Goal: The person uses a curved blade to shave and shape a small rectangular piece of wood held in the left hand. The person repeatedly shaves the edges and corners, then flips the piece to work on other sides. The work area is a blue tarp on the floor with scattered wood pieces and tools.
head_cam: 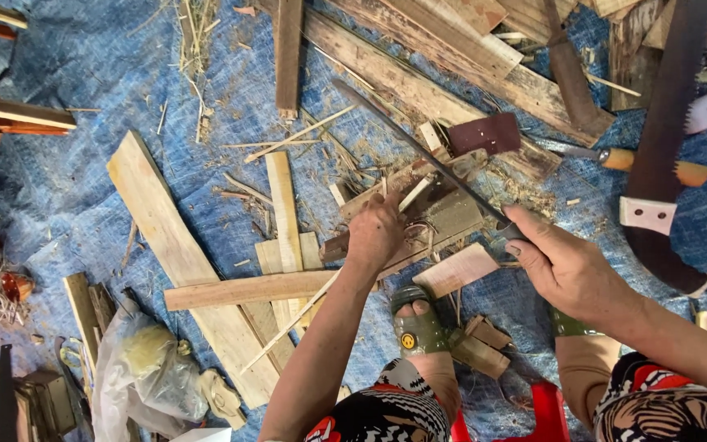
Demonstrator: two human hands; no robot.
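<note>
My right hand (562, 263) grips the handle of a long dark knife (419, 149) whose blade runs up and left over a wooden chopping block (443, 214). A thin pale strip of wood (300, 315) stands against the block, slanting down to the left, and my left hand (374, 233) is closed on it. The blade crosses above the strip's upper end. My foot in a green sandal (417, 327) rests just below the block.
Planks (177, 245) and offcuts lie all over a blue tarp (75, 74). A large toothed saw (664, 139) and a wooden-handled tool (640, 164) lie at the right. A clear plastic bag (137, 368) sits lower left, a red stool (546, 413) under me.
</note>
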